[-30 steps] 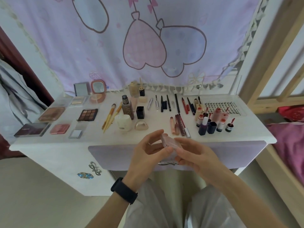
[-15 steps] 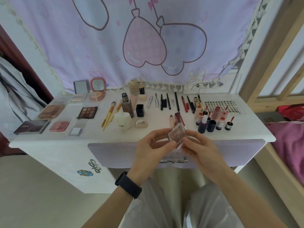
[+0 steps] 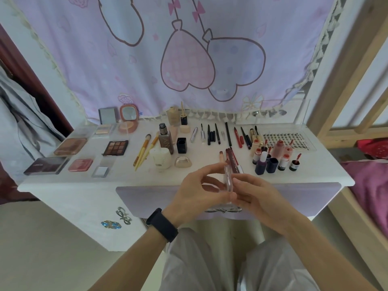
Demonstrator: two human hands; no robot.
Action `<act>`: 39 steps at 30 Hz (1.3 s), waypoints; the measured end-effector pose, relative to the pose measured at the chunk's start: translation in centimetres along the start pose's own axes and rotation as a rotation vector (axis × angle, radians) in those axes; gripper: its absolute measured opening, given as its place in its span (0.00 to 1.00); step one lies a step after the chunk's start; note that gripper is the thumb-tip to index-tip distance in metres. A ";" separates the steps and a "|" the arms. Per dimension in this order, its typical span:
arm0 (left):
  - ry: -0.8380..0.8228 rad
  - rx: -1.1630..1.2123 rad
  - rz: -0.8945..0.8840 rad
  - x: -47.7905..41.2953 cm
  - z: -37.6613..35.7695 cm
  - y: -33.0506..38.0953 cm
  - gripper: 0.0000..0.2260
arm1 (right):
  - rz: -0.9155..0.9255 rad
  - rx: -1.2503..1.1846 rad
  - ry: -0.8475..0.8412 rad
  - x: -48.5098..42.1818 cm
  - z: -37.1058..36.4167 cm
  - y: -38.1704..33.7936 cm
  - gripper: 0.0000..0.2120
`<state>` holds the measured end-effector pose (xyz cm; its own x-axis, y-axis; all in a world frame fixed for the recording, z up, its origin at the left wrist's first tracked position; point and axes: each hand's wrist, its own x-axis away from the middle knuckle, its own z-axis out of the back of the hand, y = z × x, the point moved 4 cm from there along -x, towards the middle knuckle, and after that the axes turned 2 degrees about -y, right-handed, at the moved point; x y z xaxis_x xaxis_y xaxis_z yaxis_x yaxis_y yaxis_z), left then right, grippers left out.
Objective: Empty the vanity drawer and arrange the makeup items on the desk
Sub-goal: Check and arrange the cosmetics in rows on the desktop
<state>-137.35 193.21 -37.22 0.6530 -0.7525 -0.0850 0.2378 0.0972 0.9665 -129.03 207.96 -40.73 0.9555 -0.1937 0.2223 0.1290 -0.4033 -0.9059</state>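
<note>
A lilac curtain (image 3: 189, 59) printed with heart-shaped balloons hangs behind the white desk (image 3: 130, 183); below the desk's top edge the lilac drawer front (image 3: 151, 198) faces the person, its silver bow handle partly hidden by the hands; a clear lash tray (image 3: 287, 141) lies at the back right of the top; along the left side lie a long dark palette (image 3: 45, 165), a bronze compact (image 3: 70, 146), a nine-pan eyeshadow palette (image 3: 115, 148) and a pink blush (image 3: 80, 164), each apart from its neighbours; near the middle stand a white jar (image 3: 161, 158) and, just behind it, a brown foundation bottle (image 3: 165, 140), with two yellow-handled brushes (image 3: 144, 151) lying side by side to their left; a row of pencils and liners (image 3: 216, 134) lies further back, and a cluster of small lip bottles (image 3: 270, 157) stands to the right; the left hand (image 3: 197, 190), a black band (image 3: 162, 224) on its wrist, and the right hand (image 3: 252, 194) meet over the desk's front edge; both grip the small clear-cased compact (image 3: 228, 181) between them, the left pinching it with thumb and fingertips, the right curling its fingers on the other side; the compact stands upright and edge-on to the camera, held up in the air rather than resting on the top, just in front of a few lip pencils (image 3: 232, 159) lying on the desk
</note>
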 end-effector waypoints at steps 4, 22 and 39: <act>-0.008 -0.146 -0.066 0.3 0.0 0.0 0.31 | -0.047 0.088 -0.034 0.2 -0.2 -0.6 0.21; 0.034 -0.211 -0.122 0.8 0.4 0.3 0.31 | 0.043 0.284 -0.015 0.4 -0.7 -1.9 0.21; 0.096 -0.033 -0.018 0.9 1.0 -1.0 0.29 | 0.022 0.350 -0.019 -0.1 -1.1 -1.5 0.21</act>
<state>-137.73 191.82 -38.01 0.7139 -0.6886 -0.1267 0.2725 0.1065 0.9562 -129.66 207.59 -38.95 0.9635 -0.1805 0.1979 0.1885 -0.0680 -0.9797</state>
